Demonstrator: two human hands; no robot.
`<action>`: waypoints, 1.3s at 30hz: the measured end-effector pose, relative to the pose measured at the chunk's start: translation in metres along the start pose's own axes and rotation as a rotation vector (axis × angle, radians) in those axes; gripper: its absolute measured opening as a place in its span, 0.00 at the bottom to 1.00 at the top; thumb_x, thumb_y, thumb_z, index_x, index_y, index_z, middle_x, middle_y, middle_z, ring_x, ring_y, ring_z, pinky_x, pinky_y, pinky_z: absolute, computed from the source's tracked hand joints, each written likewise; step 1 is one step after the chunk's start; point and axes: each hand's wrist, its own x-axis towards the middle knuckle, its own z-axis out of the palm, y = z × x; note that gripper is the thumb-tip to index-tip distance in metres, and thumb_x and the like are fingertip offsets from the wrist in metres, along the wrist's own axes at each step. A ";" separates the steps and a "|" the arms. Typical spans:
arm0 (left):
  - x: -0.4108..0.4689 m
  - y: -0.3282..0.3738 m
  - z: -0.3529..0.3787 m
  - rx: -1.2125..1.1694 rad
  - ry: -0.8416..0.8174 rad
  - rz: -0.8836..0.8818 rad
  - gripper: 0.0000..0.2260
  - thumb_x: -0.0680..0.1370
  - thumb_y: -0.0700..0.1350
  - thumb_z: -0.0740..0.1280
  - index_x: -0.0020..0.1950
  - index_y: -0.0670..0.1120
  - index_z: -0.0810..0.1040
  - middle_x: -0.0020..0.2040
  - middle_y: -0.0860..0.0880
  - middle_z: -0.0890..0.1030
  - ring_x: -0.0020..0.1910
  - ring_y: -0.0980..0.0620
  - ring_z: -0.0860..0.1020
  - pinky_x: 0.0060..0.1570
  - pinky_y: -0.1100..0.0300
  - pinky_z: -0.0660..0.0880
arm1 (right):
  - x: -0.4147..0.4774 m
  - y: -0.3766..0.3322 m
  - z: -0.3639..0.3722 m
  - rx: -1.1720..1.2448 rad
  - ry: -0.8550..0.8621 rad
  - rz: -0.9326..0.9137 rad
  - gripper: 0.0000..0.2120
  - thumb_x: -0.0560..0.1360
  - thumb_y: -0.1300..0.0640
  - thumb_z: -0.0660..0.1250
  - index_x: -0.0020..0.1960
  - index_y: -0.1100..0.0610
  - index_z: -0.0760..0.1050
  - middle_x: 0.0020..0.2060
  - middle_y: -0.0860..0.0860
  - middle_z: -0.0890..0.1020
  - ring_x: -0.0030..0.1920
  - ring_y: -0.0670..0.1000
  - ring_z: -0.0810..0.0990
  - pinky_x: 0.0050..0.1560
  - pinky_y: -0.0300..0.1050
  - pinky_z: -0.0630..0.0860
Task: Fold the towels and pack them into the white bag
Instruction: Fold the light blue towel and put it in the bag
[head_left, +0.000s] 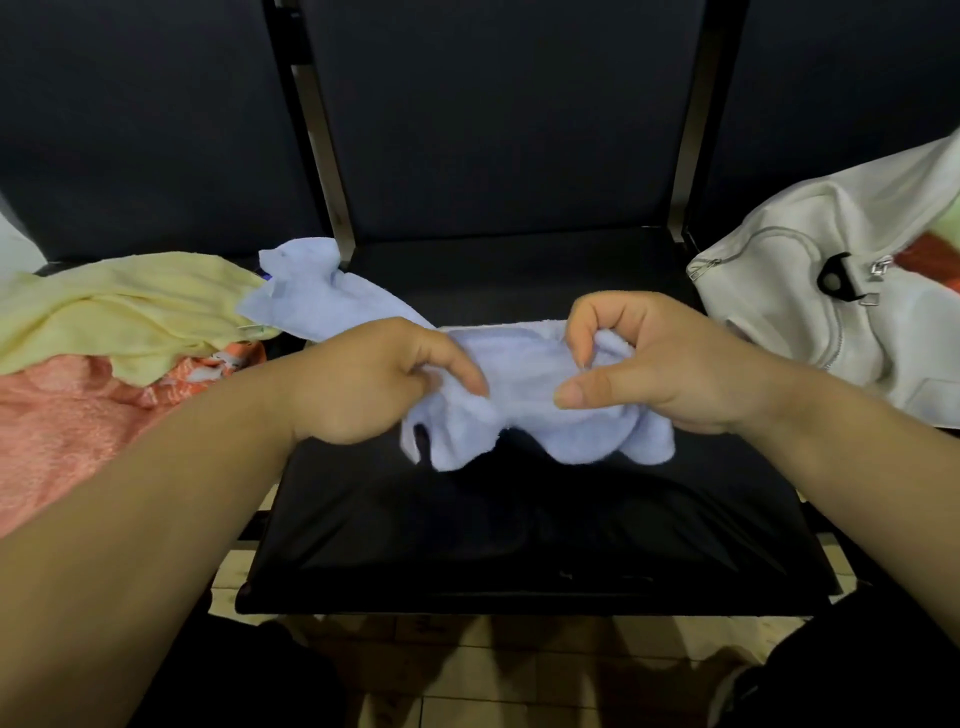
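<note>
Blue towel (524, 395) in work, held up just above the black seat (519, 530), bunched and sagging between the two hands. Left hand (374, 384) pinches its left end between thumb and fingers. Right hand (649, 364) has its fingers curled over the upper edge on the right, gripping a fold, with the thumb stretched out along the cloth. The hands are near each other but not touching.

A further blue length runs leftward behind the left hand onto the edge of the pile. It is probably the same towel, but the join is hidden.

Progress, judged from the layout: early to middle. The blue towel has no clean fold yet; the edges are uneven and the corners hang loose. Yellow towel (130, 306) lies crumpled on the seat to the left, partly over an orange towel (67, 415), which is also unfolded. At least those two are left after this one.

White bag (810, 291) sits on the seat to the right, well apart from the pile and slumped. At its far right edge something red and green (930, 254) shows. It may be towels already packed, though that cannot be told for certain.

Left to do: square up and fold the blue towel, carry it right to the bag, then the same for the yellow and the orange.
</note>
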 end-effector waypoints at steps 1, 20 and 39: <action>0.000 -0.003 -0.001 -0.081 0.078 -0.012 0.22 0.81 0.30 0.57 0.55 0.53 0.85 0.42 0.55 0.86 0.42 0.53 0.84 0.41 0.56 0.80 | 0.000 0.000 0.001 -0.046 -0.023 -0.005 0.14 0.64 0.59 0.82 0.35 0.51 0.75 0.33 0.43 0.76 0.36 0.41 0.74 0.38 0.33 0.72; 0.000 0.010 -0.012 -0.194 -0.006 -0.019 0.13 0.75 0.41 0.76 0.55 0.55 0.84 0.52 0.61 0.85 0.55 0.64 0.81 0.52 0.71 0.77 | 0.003 0.004 0.022 -0.596 -0.411 0.195 0.14 0.72 0.50 0.76 0.53 0.34 0.82 0.45 0.39 0.84 0.48 0.44 0.83 0.54 0.38 0.78; -0.008 0.009 -0.031 -0.262 0.201 0.046 0.08 0.76 0.37 0.73 0.51 0.48 0.86 0.50 0.54 0.86 0.50 0.56 0.84 0.50 0.64 0.80 | 0.013 -0.003 0.018 -0.592 -0.206 0.085 0.12 0.70 0.56 0.77 0.45 0.38 0.84 0.43 0.34 0.82 0.47 0.37 0.80 0.49 0.29 0.73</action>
